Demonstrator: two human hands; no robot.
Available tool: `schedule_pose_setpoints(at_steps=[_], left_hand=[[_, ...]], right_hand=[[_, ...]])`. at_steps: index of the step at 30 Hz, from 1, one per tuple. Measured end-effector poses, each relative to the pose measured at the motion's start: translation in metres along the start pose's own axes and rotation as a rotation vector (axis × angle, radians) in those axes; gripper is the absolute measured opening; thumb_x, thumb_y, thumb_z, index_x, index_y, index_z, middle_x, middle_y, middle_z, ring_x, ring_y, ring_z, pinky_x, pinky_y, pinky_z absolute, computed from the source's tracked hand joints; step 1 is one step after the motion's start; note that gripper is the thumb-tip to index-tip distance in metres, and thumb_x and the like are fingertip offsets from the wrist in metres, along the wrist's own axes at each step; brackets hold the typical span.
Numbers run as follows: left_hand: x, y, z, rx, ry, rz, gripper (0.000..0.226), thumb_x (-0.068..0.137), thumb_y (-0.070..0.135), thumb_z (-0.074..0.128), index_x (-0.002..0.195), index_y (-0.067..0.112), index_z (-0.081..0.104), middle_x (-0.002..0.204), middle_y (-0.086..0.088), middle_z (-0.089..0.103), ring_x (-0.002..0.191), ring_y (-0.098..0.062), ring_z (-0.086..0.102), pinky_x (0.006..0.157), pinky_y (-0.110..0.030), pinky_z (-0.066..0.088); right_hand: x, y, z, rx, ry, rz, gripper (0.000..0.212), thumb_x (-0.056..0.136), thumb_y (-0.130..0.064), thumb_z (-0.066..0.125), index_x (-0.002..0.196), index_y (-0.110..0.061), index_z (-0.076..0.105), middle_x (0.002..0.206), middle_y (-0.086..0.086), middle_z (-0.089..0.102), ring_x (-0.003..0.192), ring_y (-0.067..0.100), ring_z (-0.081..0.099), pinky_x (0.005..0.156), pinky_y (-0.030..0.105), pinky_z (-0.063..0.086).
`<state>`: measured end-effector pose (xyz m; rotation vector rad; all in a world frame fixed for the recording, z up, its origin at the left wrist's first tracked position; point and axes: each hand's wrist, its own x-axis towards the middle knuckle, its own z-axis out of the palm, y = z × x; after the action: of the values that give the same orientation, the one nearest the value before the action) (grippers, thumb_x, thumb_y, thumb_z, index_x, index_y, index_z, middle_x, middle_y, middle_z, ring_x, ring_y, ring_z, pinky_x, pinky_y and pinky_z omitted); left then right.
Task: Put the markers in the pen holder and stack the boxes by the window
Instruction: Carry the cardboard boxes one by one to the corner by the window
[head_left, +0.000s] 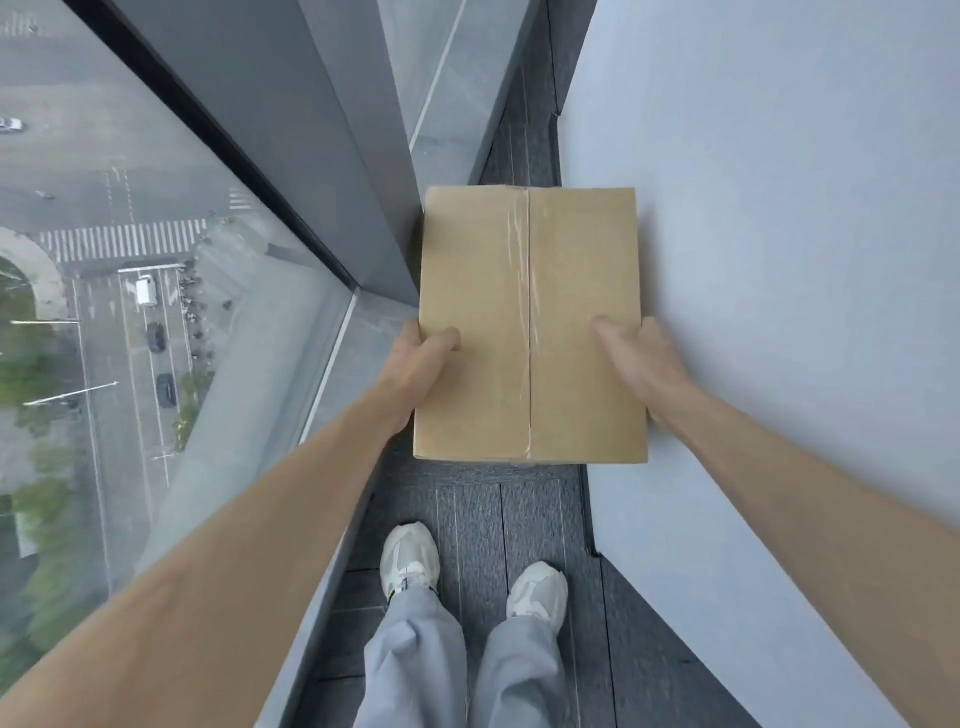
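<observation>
Head view: downward look along a narrow strip of floor between a window and a wall, both forearms reaching forward.
Window (130, 249): large glass pane at far left, showing a street with a crosswalk and vehicles far below.
Window frame (291, 156): dark grey mullion running diagonally from upper left to the sill corner just left of the box.
Sill (244, 395): pale grey ledge along the foot of the glass, passing under the left forearm.
Left hand (415, 364): grasping the left edge of the box near its near corner, thumb lying on the top face, fingers hidden down the side.
Box (530, 327): tan cardboard carton, flaps closed and sealed with clear tape along the centre seam; held between the two hands in the gap between window frame and wall, its right edge just beside the wall. Whether it rests on something beneath cannot be told.
Right hand (644, 364): blurred; thumb on the top face, palm against the right edge, fingers out of sight down the side; gripping the box.
Floor (493, 519): dark grey carpet tiles.
Shoes (410, 561): two pale sneakers below light grey trousers (415, 665), standing just short of the box.
Wall (779, 234): plain white surface filling the right side.
</observation>
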<state>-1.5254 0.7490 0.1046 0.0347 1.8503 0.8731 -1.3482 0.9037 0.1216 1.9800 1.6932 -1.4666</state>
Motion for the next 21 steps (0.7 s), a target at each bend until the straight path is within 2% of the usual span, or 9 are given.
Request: schedule_pose_setpoints(at_steps=[3,6,9,12,17,19,21], left_hand=[[0.023,0.006,0.007,0.029,-0.015,-0.007,0.043,0.088,0.023,0.056,0.129,0.016,0.047,0.117,-0.004,0.059,0.095,-0.019,0.056,0.066,-0.031,0.042],[0.040,0.013,0.010,0.081,-0.030,-0.027,0.047,0.088,0.022,0.051,0.133,0.018,0.043,0.122,-0.004,0.056,0.107,-0.023,0.055,0.084,-0.038,0.049],[0.049,0.019,0.010,0.085,-0.044,-0.035,0.051,0.084,0.019,0.048,0.135,0.018,0.041,0.126,-0.003,0.052,0.112,-0.023,0.051,0.097,-0.046,0.045],[0.052,0.019,0.013,0.094,-0.043,-0.053,0.051,0.084,0.016,0.047,0.135,0.017,0.041,0.127,-0.005,0.052,0.113,-0.024,0.051,0.100,-0.048,0.044],[0.049,0.021,0.019,0.110,-0.069,-0.088,0.060,0.080,0.022,0.051,0.138,0.016,0.038,0.126,-0.003,0.052,0.111,-0.023,0.053,0.099,-0.047,0.046],[0.043,0.019,0.021,0.117,-0.064,-0.096,0.068,0.072,0.025,0.054,0.137,0.014,0.038,0.124,-0.005,0.052,0.109,-0.023,0.053,0.099,-0.049,0.047],[0.040,0.017,0.022,0.142,-0.052,-0.080,0.064,0.077,0.025,0.054,0.137,0.012,0.037,0.123,-0.006,0.050,0.110,-0.024,0.053,0.100,-0.050,0.046]], right_hand=[[0.025,-0.008,0.000,0.007,0.011,0.004,0.083,0.071,-0.066,0.051,0.135,-0.013,0.049,0.125,0.004,0.061,0.111,0.029,0.060,0.097,0.045,0.050],[0.043,-0.014,0.001,0.023,0.006,0.006,0.092,0.071,-0.066,0.049,0.143,-0.011,0.040,0.136,0.007,0.055,0.121,0.031,0.055,0.103,0.047,0.045],[0.054,-0.019,0.004,0.047,-0.021,0.015,0.098,0.071,-0.069,0.048,0.149,-0.011,0.036,0.145,0.006,0.049,0.129,0.030,0.050,0.108,0.044,0.040],[0.060,-0.014,0.005,0.075,-0.053,0.015,0.094,0.074,-0.067,0.050,0.149,-0.011,0.038,0.147,0.004,0.048,0.130,0.027,0.048,0.103,0.038,0.039],[0.066,-0.007,0.006,0.087,-0.065,-0.023,0.085,0.088,-0.059,0.051,0.153,-0.010,0.030,0.155,0.003,0.038,0.140,0.024,0.038,0.111,0.037,0.032],[0.062,-0.012,0.008,0.062,-0.071,-0.040,0.090,0.085,-0.063,0.049,0.154,-0.009,0.029,0.158,0.004,0.034,0.143,0.023,0.034,0.113,0.036,0.028],[0.058,-0.016,0.013,0.026,-0.078,-0.054,0.104,0.073,-0.072,0.045,0.155,-0.009,0.027,0.160,0.005,0.030,0.146,0.023,0.030,0.118,0.040,0.025]])
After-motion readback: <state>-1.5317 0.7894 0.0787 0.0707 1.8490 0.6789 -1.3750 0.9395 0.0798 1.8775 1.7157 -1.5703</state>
